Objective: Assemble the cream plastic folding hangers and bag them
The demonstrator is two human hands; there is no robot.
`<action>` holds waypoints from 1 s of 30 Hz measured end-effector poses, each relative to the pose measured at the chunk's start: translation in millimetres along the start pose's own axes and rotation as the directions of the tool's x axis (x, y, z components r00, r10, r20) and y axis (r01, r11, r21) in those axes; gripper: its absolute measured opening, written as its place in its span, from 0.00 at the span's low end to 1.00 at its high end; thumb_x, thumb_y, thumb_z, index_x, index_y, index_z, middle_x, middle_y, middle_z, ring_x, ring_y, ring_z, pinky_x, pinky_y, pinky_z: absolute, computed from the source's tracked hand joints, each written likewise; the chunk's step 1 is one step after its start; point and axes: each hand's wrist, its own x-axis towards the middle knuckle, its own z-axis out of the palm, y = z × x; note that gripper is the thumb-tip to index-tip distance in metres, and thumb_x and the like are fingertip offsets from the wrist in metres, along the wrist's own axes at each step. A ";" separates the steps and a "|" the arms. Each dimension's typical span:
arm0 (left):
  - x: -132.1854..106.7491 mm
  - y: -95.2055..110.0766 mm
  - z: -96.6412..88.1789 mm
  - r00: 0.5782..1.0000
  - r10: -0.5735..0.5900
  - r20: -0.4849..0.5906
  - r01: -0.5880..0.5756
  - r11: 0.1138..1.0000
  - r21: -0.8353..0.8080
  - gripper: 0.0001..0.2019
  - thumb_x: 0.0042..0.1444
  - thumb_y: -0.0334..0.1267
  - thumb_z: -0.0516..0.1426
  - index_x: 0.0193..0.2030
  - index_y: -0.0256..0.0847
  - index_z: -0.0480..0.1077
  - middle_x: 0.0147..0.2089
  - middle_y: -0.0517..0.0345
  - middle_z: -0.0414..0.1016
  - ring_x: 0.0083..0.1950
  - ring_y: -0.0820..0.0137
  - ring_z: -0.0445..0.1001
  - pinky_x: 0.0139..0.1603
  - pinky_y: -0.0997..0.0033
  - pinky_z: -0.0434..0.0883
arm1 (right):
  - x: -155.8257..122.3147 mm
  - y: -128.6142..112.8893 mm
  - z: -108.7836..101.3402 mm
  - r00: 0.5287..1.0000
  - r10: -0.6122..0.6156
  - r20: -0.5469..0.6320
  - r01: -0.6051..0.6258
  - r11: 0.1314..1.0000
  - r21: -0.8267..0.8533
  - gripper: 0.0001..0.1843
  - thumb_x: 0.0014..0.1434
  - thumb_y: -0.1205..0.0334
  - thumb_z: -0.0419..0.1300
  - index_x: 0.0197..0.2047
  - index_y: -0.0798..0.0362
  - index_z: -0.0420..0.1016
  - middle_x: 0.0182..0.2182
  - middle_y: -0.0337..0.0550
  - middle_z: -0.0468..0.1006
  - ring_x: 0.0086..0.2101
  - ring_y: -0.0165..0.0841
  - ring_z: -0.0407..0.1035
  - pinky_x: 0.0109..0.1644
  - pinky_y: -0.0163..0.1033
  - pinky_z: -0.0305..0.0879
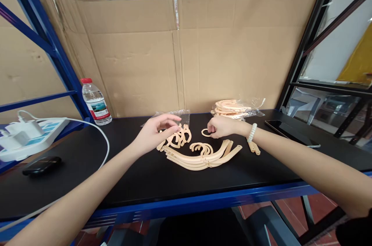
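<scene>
My left hand (159, 131) hovers at the near edge of a pile of small beige pieces (183, 137), its fingers slightly bent and apart, with nothing seen in them. My right hand (222, 126) is closed at a beige curved hook (205, 132); the fingertips hide the end they pinch. Several more beige hooks (202, 148) lie nested together between my hands. In front of them, long curved beige bars (192, 162) are stacked side by side. Below my right wrist lie a few short beige strips (254, 147).
A clear bag of beige parts (231, 108) lies at the back, and another clear plastic bag (184, 116) behind the pile. A phone (290, 133) lies right. At left are a water bottle (96, 104), a power strip (49, 135), its white cable and a black mouse-like object (42, 165).
</scene>
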 end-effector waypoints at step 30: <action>-24.9 27.6 49.6 0.960 -0.259 -0.102 0.147 0.782 -0.606 0.08 0.53 0.40 0.65 0.31 0.37 0.79 0.26 0.57 0.77 0.23 0.78 0.68 0.23 0.78 0.65 | -85.5 -33.4 -14.1 0.905 0.265 -0.334 0.074 0.674 0.735 0.20 0.56 0.49 0.65 0.45 0.55 0.78 0.37 0.48 0.83 0.38 0.39 0.77 0.45 0.46 0.73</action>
